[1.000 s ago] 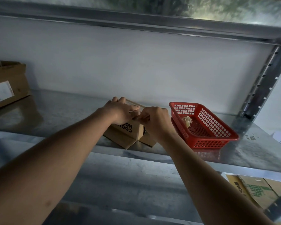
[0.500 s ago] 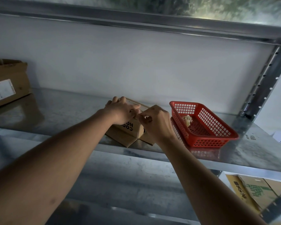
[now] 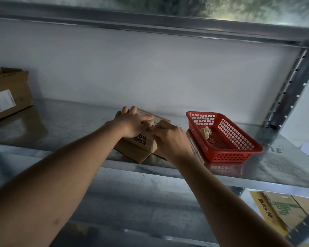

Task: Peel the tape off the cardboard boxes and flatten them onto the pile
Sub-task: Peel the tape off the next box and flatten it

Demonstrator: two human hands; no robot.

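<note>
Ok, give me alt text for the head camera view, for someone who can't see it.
Two bare hands work at the top of a small cardboard box on a metal shelf: the left hand rests on it, the right hand picks at its top seam. A red basket holding a crumpled scrap sits to the right.

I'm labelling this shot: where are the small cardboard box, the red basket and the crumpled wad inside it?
small cardboard box [image 3: 141, 142]: head view, printed front face.
red basket [image 3: 239, 154]: head view, near side wall.
crumpled wad [image 3: 206, 131]: head view, its middle.
</note>
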